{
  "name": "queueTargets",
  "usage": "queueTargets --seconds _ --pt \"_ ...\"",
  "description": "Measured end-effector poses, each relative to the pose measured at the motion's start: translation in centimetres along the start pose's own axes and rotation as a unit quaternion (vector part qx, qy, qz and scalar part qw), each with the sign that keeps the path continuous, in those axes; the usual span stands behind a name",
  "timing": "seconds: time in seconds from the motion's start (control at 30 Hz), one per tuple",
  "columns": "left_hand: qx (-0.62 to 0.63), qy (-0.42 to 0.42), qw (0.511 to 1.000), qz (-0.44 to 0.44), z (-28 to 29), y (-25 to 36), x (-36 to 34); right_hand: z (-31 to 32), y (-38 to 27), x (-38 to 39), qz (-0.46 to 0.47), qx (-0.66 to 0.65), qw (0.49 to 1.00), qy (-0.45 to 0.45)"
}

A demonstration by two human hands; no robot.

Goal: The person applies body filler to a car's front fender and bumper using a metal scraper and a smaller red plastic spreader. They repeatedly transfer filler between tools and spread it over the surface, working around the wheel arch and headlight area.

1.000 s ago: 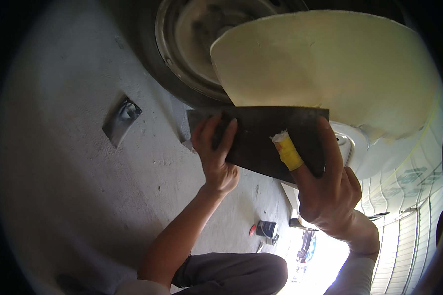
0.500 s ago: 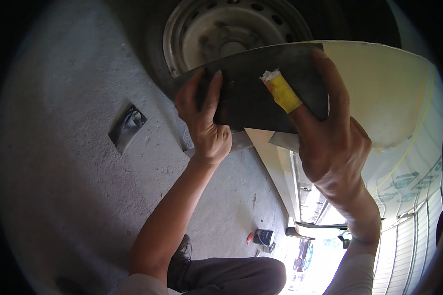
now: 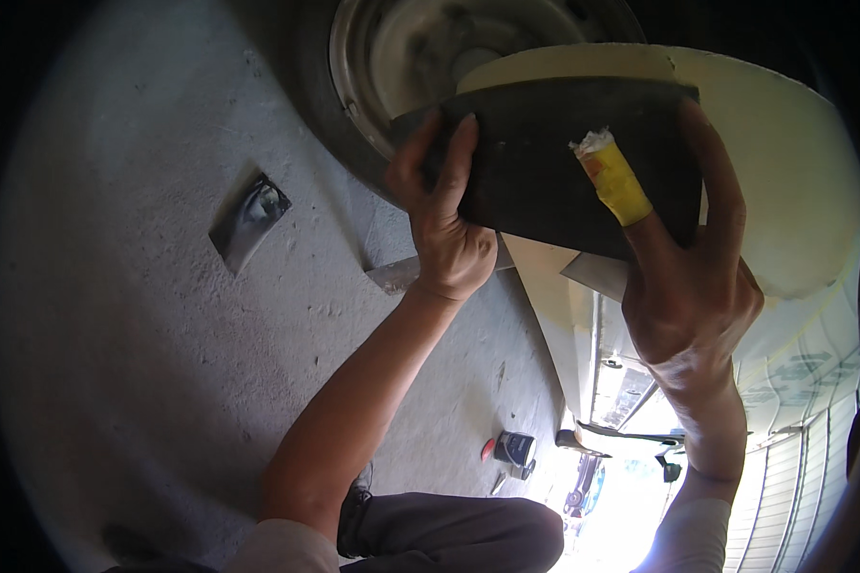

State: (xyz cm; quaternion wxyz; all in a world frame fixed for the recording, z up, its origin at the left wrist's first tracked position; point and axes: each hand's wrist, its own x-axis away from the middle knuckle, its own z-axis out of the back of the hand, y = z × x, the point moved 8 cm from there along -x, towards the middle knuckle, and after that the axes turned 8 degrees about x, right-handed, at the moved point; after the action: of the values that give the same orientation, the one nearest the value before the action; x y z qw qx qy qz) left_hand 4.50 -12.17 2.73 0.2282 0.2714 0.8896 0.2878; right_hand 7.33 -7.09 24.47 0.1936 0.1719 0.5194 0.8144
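Note:
A dark, thin rectangular plate [image 3: 535,167] lies over the pale cream, smoothed body panel [image 3: 774,181] beside a vehicle's wheel [image 3: 401,62]. My left hand [image 3: 440,215] grips the plate's left end with bent fingers on its face. My right hand [image 3: 688,267] grips the right end, one finger wrapped in yellow tape with white material at its tip pressing on the plate, another reaching up the right edge. The plate hides part of the panel and whatever is under my fingertips.
A small scraper plate with dark smears [image 3: 248,220] lies on the rough concrete floor [image 3: 143,334] at left. A can [image 3: 514,449] with a red round item [image 3: 487,449] stands farther off. My bent leg is at the bottom; beyond are a bright opening and slatted wall [image 3: 784,468].
Both hands and the plate have moved up the panel since a second ago, and over the last half second shifted to the right in the picture, still gripping it.

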Motion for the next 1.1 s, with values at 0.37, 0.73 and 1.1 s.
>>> queueTargets --seconds 0.37,0.73,1.1 --pt "-0.069 -0.052 0.996 -0.002 -1.0 0.3 3.8 -0.5 -0.2 3.8 0.001 -0.001 0.999 -0.05" --pt "-0.048 -0.069 0.996 0.042 -2.3 0.4 9.7 0.0 -0.9 8.3 -0.039 -0.002 0.995 -0.094" --pt "-0.097 -0.076 0.992 0.023 2.1 4.4 5.3 3.1 -1.4 3.6 -0.024 -0.017 0.997 -0.066"
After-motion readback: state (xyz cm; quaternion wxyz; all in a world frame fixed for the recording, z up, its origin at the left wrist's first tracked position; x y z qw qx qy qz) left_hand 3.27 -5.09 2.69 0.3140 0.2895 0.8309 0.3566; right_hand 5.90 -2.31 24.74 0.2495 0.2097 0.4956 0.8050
